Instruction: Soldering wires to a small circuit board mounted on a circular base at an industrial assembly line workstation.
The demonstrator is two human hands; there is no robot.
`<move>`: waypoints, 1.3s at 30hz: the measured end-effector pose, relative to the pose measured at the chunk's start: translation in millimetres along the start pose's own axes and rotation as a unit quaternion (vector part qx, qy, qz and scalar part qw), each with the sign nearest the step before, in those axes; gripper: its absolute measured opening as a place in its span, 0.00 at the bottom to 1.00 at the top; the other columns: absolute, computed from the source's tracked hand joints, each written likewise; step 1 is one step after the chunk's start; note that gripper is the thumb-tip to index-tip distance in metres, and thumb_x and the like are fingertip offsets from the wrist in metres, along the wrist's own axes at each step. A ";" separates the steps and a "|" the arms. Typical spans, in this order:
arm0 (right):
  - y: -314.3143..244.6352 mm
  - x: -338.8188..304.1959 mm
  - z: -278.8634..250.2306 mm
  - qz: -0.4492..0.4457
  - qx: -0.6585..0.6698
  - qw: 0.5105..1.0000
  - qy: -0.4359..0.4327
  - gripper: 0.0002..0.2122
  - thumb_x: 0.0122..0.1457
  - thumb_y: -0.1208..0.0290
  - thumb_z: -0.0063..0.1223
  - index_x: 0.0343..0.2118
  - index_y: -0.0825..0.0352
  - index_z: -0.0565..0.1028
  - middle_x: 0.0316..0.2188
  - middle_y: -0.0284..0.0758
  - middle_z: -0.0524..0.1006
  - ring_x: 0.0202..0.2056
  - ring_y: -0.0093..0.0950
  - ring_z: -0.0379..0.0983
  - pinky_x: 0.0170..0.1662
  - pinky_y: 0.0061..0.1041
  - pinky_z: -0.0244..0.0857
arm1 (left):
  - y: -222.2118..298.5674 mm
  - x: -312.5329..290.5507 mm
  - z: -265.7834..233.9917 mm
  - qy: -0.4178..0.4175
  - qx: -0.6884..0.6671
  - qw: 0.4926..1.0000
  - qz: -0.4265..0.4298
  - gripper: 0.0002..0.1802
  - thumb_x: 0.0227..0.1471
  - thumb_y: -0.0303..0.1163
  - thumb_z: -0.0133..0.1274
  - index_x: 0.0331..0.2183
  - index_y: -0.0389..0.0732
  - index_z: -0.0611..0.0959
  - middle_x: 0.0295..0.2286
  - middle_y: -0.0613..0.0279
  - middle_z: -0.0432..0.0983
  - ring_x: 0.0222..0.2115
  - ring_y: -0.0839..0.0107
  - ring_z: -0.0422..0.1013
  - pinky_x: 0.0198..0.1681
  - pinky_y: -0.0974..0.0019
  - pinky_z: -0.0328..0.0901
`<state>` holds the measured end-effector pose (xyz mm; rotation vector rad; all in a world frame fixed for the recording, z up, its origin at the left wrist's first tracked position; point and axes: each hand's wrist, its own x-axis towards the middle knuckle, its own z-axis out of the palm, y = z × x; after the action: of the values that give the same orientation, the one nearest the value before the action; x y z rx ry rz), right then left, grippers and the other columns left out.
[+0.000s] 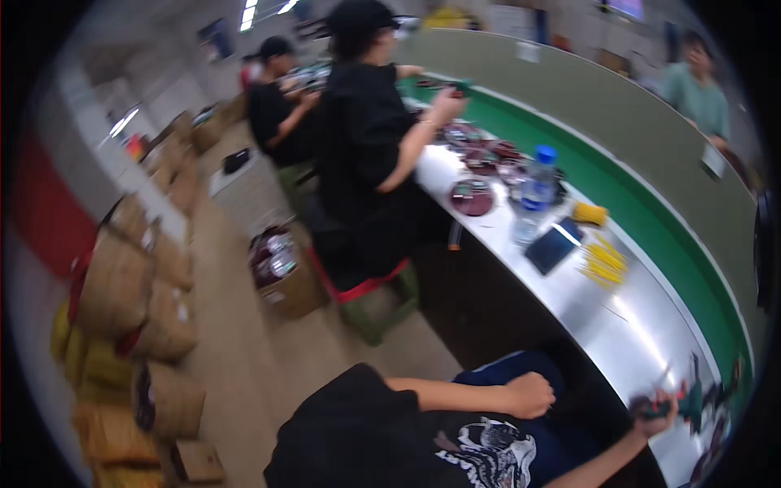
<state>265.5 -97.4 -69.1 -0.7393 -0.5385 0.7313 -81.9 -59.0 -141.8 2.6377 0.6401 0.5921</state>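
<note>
Worker at a metal-topped bench (pixel 639 325). The left hand (pixel 530 395), beside a printed black shirt (pixel 488 447), has fingers curled into a fist; I cannot tell whether they enclose anything. The right hand (pixel 659 416) closes its fingers around a blurred green-and-dark object (pixel 692 404) above the bench. Farther along: yellow strips (pixel 604 262), a capped bottle (pixel 537 193).
</note>
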 end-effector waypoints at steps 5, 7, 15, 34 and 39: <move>19.4 6.0 21.5 -0.026 -0.019 0.999 -0.007 0.27 0.63 0.69 0.44 0.64 0.67 0.55 0.21 0.31 0.67 0.26 0.20 0.64 0.24 0.17 0.63 | -2.7 -11.1 -2.9 0.034 0.012 0.999 -0.009 0.12 0.46 0.38 0.55 0.22 0.40 0.82 0.22 0.56 0.78 0.29 0.56 0.76 0.34 0.54 0.68; 20.4 7.2 22.1 -0.030 -0.025 0.999 -0.009 0.27 0.64 0.69 0.44 0.64 0.67 0.55 0.21 0.31 0.67 0.26 0.20 0.64 0.24 0.16 0.63 | -5.1 -15.6 -3.2 0.023 0.013 0.999 -0.022 0.12 0.46 0.38 0.55 0.22 0.40 0.82 0.22 0.56 0.78 0.29 0.56 0.76 0.35 0.55 0.68; 12.4 -1.7 27.4 -0.030 -0.052 0.998 -0.008 0.26 0.64 0.69 0.44 0.64 0.68 0.54 0.21 0.32 0.68 0.27 0.21 0.66 0.23 0.11 0.62 | -5.0 -11.8 0.3 0.016 0.021 1.000 -0.010 0.11 0.46 0.38 0.55 0.22 0.41 0.80 0.23 0.58 0.76 0.29 0.58 0.74 0.36 0.56 0.67; 10.4 -9.3 51.2 -0.032 -0.083 0.996 0.021 0.24 0.63 0.70 0.44 0.61 0.71 0.61 0.17 0.27 0.63 0.22 0.18 0.61 0.33 0.16 0.60 | -8.7 -13.3 2.2 0.029 0.028 0.999 -0.006 0.12 0.47 0.38 0.54 0.22 0.40 0.83 0.21 0.55 0.78 0.27 0.56 0.76 0.32 0.54 0.68; 5.9 -12.2 59.6 -0.031 -0.091 0.995 0.031 0.24 0.62 0.70 0.44 0.61 0.71 0.60 0.17 0.27 0.64 0.21 0.18 0.61 0.32 0.15 0.60 | -9.6 -10.7 2.5 0.032 0.026 0.999 -0.002 0.13 0.47 0.38 0.54 0.22 0.39 0.83 0.21 0.55 0.78 0.26 0.56 0.76 0.31 0.54 0.68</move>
<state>215.8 -79.3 -38.3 -0.9072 -0.5743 0.6047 -92.8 -57.0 -151.4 2.6744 0.6871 0.6698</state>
